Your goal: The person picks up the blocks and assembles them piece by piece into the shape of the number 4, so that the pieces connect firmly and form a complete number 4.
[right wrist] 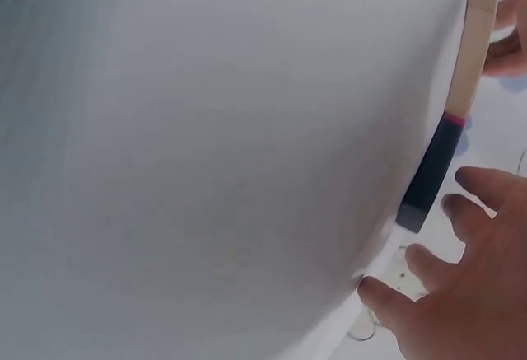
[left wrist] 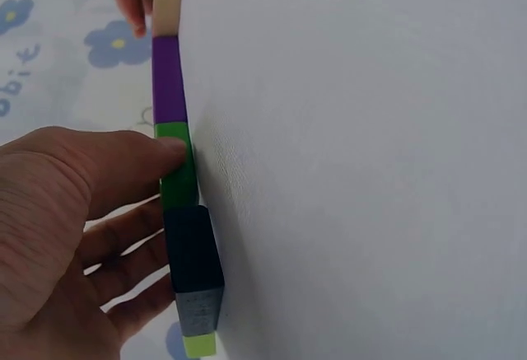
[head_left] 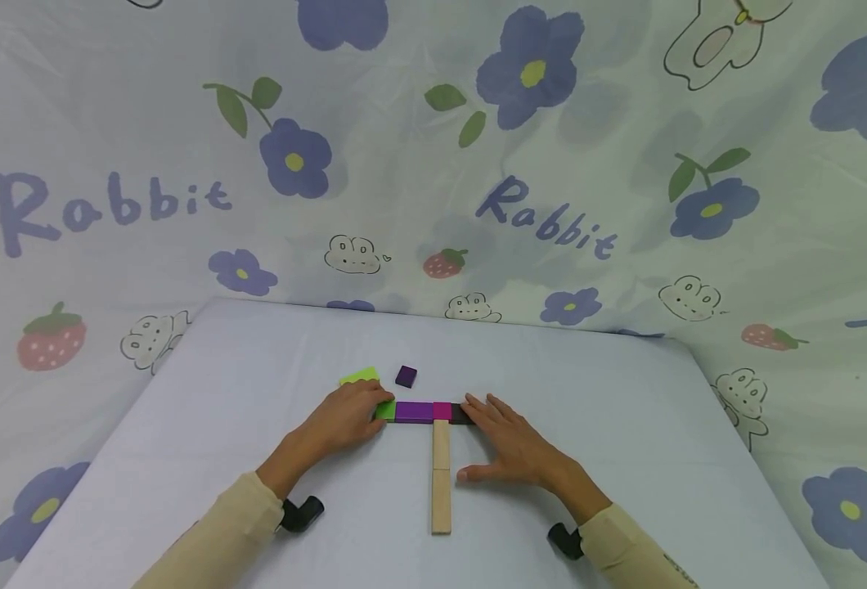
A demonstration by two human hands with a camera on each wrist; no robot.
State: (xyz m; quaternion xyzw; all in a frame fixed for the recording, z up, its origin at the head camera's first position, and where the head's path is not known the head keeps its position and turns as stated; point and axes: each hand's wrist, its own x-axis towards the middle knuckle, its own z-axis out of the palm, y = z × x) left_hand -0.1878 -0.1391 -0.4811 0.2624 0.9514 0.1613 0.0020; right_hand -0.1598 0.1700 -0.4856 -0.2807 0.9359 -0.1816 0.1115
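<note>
On the white-covered bench, a glossy green block is pinched by the left hand, in line with a purple oblong block, a magenta square block and a black block. The right hand is spread at the black block, nothing gripped. By uneven pushing, these could be skewed; by a sideways slip of the right hand, two pale wooden bars could be knocked.

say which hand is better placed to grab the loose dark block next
Probably the left hand: in the head view it is nearer the loose dark block, though it pinches the green block. The right hand, at the black block, looks freer but farther.
</note>
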